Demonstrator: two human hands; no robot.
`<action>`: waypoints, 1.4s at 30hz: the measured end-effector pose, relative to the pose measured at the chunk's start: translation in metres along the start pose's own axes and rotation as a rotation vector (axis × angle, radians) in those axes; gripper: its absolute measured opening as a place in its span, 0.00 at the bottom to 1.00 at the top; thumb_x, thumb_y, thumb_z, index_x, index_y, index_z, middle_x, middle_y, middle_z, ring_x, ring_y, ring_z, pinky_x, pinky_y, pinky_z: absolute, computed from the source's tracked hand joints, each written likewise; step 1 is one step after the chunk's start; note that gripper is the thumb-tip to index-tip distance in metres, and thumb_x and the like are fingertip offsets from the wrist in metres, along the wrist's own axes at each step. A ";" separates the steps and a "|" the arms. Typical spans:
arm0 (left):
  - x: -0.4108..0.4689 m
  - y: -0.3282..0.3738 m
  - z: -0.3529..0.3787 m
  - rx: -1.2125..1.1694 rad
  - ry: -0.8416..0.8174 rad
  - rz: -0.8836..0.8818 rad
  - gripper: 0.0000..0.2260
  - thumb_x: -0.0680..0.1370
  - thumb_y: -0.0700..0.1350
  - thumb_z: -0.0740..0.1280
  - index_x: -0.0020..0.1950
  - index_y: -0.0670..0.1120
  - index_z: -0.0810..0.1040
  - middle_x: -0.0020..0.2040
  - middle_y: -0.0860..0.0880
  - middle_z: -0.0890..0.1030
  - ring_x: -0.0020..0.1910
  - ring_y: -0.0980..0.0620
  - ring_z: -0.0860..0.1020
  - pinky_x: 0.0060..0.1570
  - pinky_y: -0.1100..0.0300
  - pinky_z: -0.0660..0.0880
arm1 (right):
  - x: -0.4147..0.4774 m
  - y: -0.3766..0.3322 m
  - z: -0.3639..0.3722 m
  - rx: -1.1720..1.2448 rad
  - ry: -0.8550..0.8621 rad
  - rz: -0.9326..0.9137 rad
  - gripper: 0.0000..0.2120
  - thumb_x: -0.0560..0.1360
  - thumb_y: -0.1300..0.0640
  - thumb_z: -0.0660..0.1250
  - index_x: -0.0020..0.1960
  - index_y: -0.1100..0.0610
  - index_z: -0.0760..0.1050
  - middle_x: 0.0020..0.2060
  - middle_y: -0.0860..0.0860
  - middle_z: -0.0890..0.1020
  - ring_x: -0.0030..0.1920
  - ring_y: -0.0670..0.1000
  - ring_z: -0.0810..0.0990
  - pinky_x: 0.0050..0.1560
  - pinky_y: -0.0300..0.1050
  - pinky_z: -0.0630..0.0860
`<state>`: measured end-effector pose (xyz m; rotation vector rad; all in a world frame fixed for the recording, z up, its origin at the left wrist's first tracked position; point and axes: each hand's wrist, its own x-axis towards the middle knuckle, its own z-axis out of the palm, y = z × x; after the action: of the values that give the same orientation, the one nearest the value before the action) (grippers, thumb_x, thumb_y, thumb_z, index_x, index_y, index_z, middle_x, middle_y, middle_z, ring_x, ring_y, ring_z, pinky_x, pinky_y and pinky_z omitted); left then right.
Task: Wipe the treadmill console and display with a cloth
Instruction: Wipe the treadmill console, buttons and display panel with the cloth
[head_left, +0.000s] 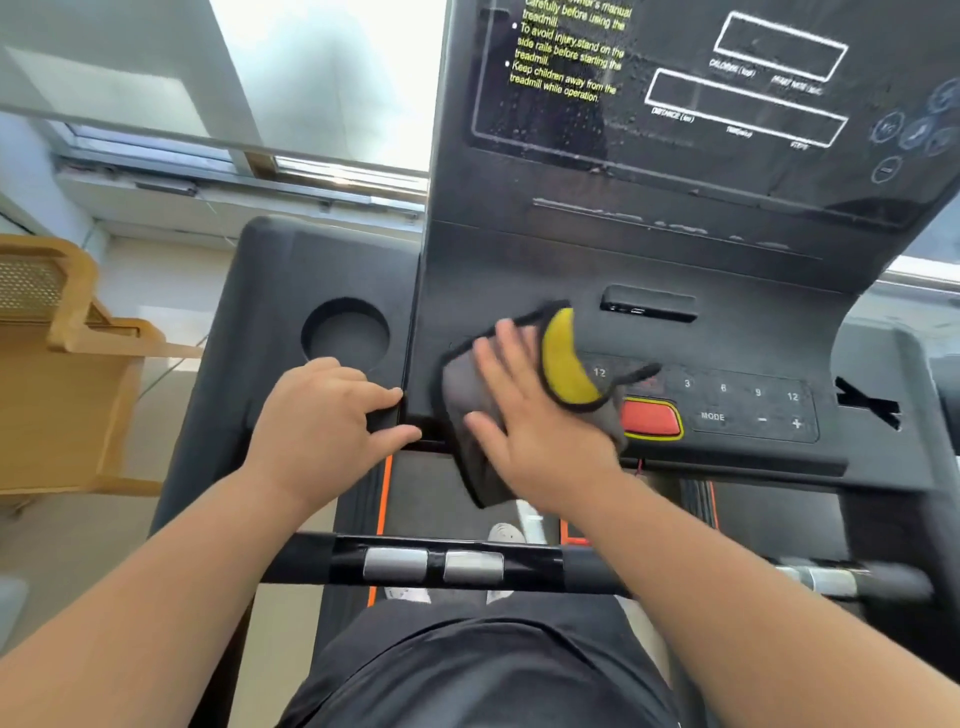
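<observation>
My right hand (530, 415) lies flat, fingers spread, pressing the grey, black-edged cloth with a yellow folded-over corner (563, 364) onto the black plastic treadmill console (519, 270); my left hand (322, 421) rests open on the console's left wing.

I read "MODE", "–", "+" and the numbers 12, 3, 6, 9, 12 on the flat key panel (748, 405). The cloth's right edge touches the red, yellow-rimmed stop button (652, 418) and its lower part hangs over the console's front edge. On the dark glossy display (675, 88), speckled with droplets, yellow text says "Keep children away from the treadmill while operation." The round cup recess (345, 332) just above my left hand and the panel to the right lie uncovered.
</observation>
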<state>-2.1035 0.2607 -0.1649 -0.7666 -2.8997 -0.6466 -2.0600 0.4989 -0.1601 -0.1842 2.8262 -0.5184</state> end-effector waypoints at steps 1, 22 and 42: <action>0.000 0.001 -0.001 0.005 -0.003 -0.001 0.25 0.69 0.66 0.64 0.46 0.48 0.88 0.28 0.53 0.77 0.33 0.53 0.66 0.34 0.59 0.69 | -0.004 0.018 -0.007 -0.006 0.030 0.099 0.36 0.84 0.39 0.51 0.85 0.51 0.42 0.82 0.48 0.32 0.80 0.49 0.28 0.80 0.46 0.33; 0.000 0.037 -0.005 -0.119 0.085 -0.211 0.21 0.71 0.66 0.64 0.38 0.49 0.82 0.32 0.54 0.73 0.36 0.49 0.74 0.37 0.54 0.73 | 0.032 0.009 -0.033 -0.480 0.268 -0.024 0.21 0.78 0.48 0.69 0.69 0.55 0.76 0.57 0.57 0.80 0.62 0.63 0.74 0.64 0.55 0.61; 0.056 0.040 -0.062 -0.056 0.415 0.182 0.02 0.68 0.37 0.70 0.37 0.41 0.78 0.36 0.43 0.78 0.38 0.40 0.74 0.38 0.47 0.70 | 0.003 0.003 -0.129 -0.600 0.852 -0.238 0.07 0.67 0.64 0.67 0.39 0.53 0.75 0.34 0.48 0.75 0.48 0.59 0.75 0.63 0.55 0.61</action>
<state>-2.1352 0.2918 -0.0835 -0.7815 -2.4166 -0.7640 -2.0992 0.5437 -0.0458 -0.5198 3.7443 0.3374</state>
